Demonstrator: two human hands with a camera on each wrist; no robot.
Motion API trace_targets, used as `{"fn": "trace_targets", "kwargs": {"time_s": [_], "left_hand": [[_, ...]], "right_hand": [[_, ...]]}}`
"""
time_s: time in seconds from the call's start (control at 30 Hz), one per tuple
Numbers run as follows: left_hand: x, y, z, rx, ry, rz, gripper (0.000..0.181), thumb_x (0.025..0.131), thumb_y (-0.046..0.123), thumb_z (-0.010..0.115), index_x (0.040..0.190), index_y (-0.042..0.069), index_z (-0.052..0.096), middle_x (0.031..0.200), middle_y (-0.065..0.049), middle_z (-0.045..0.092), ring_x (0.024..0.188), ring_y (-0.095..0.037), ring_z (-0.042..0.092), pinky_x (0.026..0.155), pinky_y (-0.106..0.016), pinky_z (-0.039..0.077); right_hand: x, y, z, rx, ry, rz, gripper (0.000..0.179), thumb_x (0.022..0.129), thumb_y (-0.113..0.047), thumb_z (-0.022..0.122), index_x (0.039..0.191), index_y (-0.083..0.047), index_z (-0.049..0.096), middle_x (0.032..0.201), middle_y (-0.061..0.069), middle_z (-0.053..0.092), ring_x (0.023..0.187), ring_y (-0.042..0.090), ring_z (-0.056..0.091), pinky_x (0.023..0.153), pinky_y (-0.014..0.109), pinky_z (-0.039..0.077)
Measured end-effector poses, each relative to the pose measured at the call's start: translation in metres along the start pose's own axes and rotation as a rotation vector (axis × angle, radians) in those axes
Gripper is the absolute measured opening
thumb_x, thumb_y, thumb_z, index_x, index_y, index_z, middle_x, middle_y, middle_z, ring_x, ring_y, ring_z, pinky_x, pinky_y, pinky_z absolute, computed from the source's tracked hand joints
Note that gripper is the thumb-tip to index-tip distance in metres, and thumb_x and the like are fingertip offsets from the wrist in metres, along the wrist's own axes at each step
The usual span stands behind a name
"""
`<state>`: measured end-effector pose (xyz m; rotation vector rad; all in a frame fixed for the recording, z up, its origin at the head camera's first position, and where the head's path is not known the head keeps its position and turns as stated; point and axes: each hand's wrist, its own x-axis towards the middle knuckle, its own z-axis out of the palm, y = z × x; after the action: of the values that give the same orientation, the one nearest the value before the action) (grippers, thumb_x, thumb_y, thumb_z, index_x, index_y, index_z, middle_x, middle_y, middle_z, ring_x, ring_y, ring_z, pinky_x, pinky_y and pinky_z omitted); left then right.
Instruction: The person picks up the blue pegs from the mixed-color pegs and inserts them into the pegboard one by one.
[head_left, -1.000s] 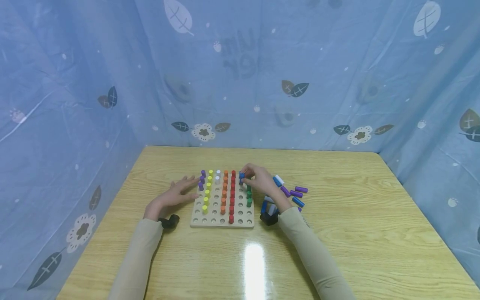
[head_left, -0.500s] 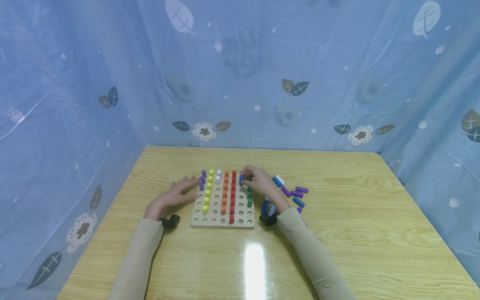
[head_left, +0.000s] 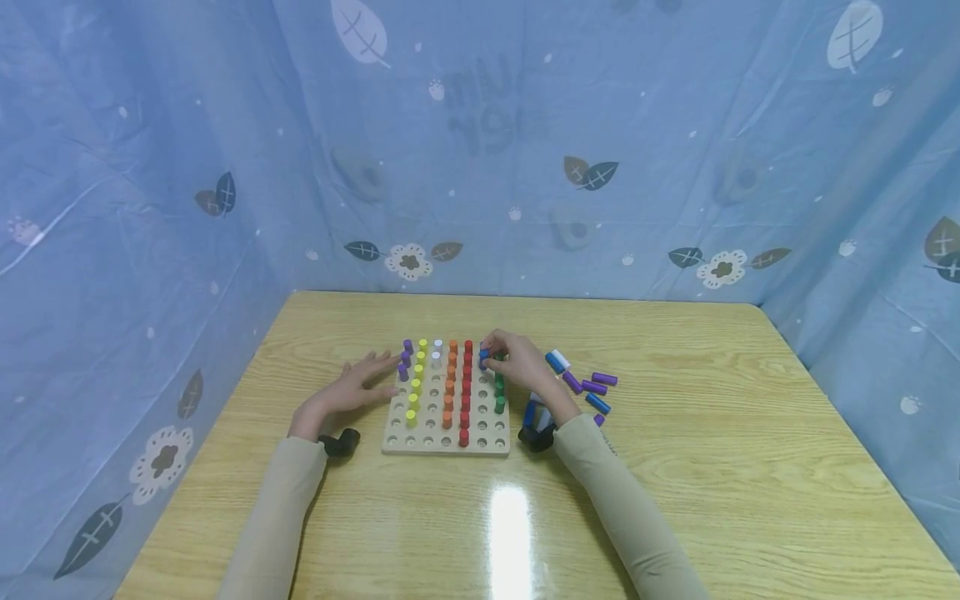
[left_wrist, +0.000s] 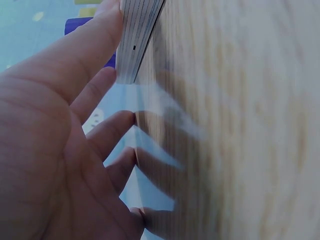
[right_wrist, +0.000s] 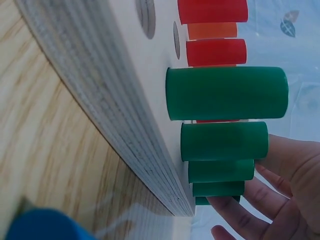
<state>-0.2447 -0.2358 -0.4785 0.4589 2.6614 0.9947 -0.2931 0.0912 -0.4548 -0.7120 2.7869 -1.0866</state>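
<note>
A wooden pegboard (head_left: 416, 447) lies on the table with upright coloured pegs in columns. My right hand (head_left: 520, 363) pinches a blue peg (head_left: 483, 360) between thumb and fingers, second from the back in its column. Behind it, another blue peg is mostly covered by the fingers. Green pegs (right_wrist: 227, 93) stand along the right edge and hide the pinched peg in the right wrist view. My left hand (head_left: 347, 392) has its fingers spread, with thumb and fingertips at the board's left edge (left_wrist: 137, 40), near three purple pegs (head_left: 405, 358).
Right of the board lie loose purple pegs (head_left: 594, 387), blue pegs (head_left: 597, 403) and a white peg (head_left: 562, 360); more are partly covered by the right wrist. A blue patterned curtain (head_left: 517, 167) closes off the table's back (head_left: 660, 317) and sides.
My right hand has lowered slightly, and the blue peg it pinches sits lower at the board. The left hand stays at the board's left edge.
</note>
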Motion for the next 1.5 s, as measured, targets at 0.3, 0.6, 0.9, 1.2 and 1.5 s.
{"fn": "trace_targets", "kwargs": {"time_s": [0.3, 0.6, 0.9, 1.2, 1.5], "left_hand": [[0.001, 0.0, 0.0, 0.004, -0.002, -0.002, 0.068, 0.088, 0.048, 0.056, 0.147, 0.03, 0.025, 0.156, -0.007, 0.012, 0.143, -0.03, -0.005, 0.109, -0.057, -0.016], [0.0, -0.002, -0.001, 0.0, 0.001, 0.004, 0.069, 0.088, 0.049, 0.057, 0.146, 0.029, 0.026, 0.156, -0.007, 0.012, 0.143, -0.031, -0.005, 0.109, -0.058, -0.016], [0.0, -0.003, -0.001, 0.014, 0.006, 0.016, 0.068, 0.088, 0.049, 0.056, 0.146, 0.03, 0.026, 0.156, -0.007, 0.012, 0.143, -0.032, -0.003, 0.109, -0.058, -0.015], [0.001, -0.002, -0.002, 0.03, -0.003, 0.03, 0.068, 0.089, 0.047, 0.055, 0.147, 0.027, 0.026, 0.156, -0.009, 0.012, 0.143, -0.034, -0.003, 0.108, -0.06, -0.014], [0.001, 0.001, -0.003, -0.004, -0.008, 0.0, 0.068, 0.088, 0.047, 0.057, 0.146, 0.03, 0.026, 0.156, -0.008, 0.011, 0.143, -0.032, -0.005, 0.109, -0.058, -0.016]], "right_hand": [[0.0, -0.001, -0.002, 0.014, -0.001, -0.011, 0.02, 0.086, -0.018, 0.066, 0.105, -0.014, 0.061, 0.098, 0.0, 0.067, 0.094, 0.019, 0.062, 0.084, 0.038, 0.051], [-0.005, -0.005, -0.008, 0.028, 0.019, -0.011, 0.024, 0.087, -0.019, 0.065, 0.109, -0.011, 0.062, 0.097, 0.0, 0.066, 0.096, 0.02, 0.062, 0.081, 0.04, 0.052], [-0.009, -0.003, -0.019, 0.034, 0.051, -0.024, 0.023, 0.086, -0.018, 0.066, 0.108, -0.012, 0.062, 0.097, 0.002, 0.067, 0.093, 0.022, 0.062, 0.082, 0.041, 0.052], [-0.014, 0.01, -0.033, 0.028, 0.066, -0.033, 0.024, 0.088, -0.018, 0.064, 0.11, -0.009, 0.062, 0.098, 0.005, 0.067, 0.093, 0.022, 0.063, 0.081, 0.042, 0.052], [-0.022, 0.021, -0.044, 0.031, 0.07, -0.004, 0.028, 0.088, -0.017, 0.064, 0.114, -0.008, 0.061, 0.103, 0.009, 0.065, 0.096, 0.026, 0.062, 0.082, 0.045, 0.052]]}}
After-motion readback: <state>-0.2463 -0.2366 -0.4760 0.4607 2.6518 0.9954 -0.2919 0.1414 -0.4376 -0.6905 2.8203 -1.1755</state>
